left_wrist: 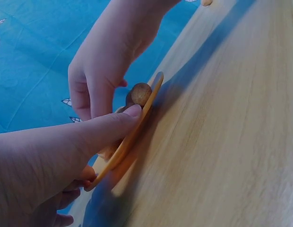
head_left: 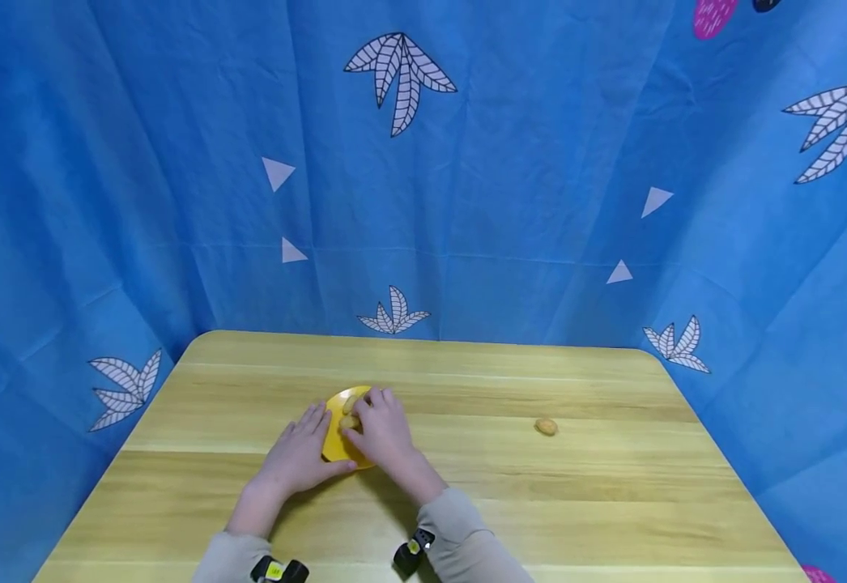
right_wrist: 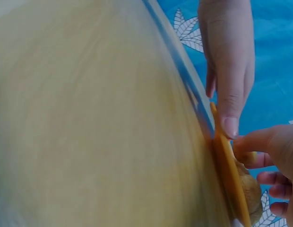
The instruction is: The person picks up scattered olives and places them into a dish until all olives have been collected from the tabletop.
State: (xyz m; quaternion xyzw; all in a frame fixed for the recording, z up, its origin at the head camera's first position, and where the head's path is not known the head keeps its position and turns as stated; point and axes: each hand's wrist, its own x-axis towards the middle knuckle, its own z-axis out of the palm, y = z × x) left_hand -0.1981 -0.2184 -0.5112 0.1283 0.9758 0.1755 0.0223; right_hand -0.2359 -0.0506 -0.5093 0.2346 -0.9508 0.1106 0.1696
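Note:
A small yellow plate (head_left: 336, 444) sits left of the middle of the wooden table, with a few tan, rough walnuts (head_left: 351, 404) on it. My left hand (head_left: 301, 455) holds the plate at its near left side, thumb on the rim and fingers spread round the edge. Over the plate's right part, my right hand (head_left: 383, 433) pinches a walnut (right_wrist: 245, 159) between thumb and fingers. Another walnut (right_wrist: 252, 194) lies on the plate beside those fingers. In the left wrist view a round walnut (left_wrist: 142, 93) shows near the far rim, beyond my left thumb.
One more walnut (head_left: 546, 427) lies alone on the right half of the table (head_left: 467, 534). A blue patterned curtain (head_left: 511, 162) hangs close behind the table and along both sides. A black wrist camera (head_left: 413, 553) is strapped to each forearm over grey sleeves.

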